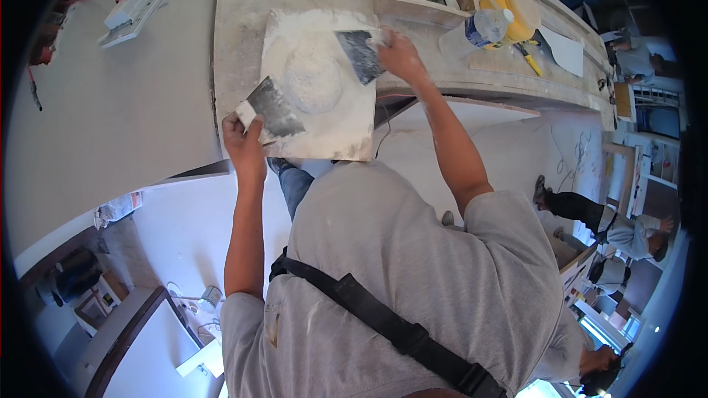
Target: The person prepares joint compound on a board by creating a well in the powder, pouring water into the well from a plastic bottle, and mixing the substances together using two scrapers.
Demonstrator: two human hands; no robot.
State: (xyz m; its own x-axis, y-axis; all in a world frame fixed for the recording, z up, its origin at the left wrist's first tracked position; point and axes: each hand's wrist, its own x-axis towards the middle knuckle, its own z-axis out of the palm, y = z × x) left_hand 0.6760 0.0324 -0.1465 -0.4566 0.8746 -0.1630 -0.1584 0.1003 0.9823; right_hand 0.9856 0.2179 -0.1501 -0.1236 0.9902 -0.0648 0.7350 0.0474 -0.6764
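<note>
A mound of off-white powder (312,78) lies on a flat square board (348,135) dusted with the same powder. My left hand (243,138) grips a wide metal scraper (275,111) by its pale handle, with the blade at the mound's near left. In my right hand (399,55) is a second scraper (360,55), its powdery blade angled down at the mound's right side. Both blades carry smears of powder. Whether either blade touches the heap is hard to tell.
Right of the board stand a wooden divided box (423,8) with tools, a clear plastic bottle (480,30), a yellow container (517,14) and a yellow-handled tool (532,61). A switch plate with wires (138,11) hangs at left. Several people are at the far right, one person (614,226) standing.
</note>
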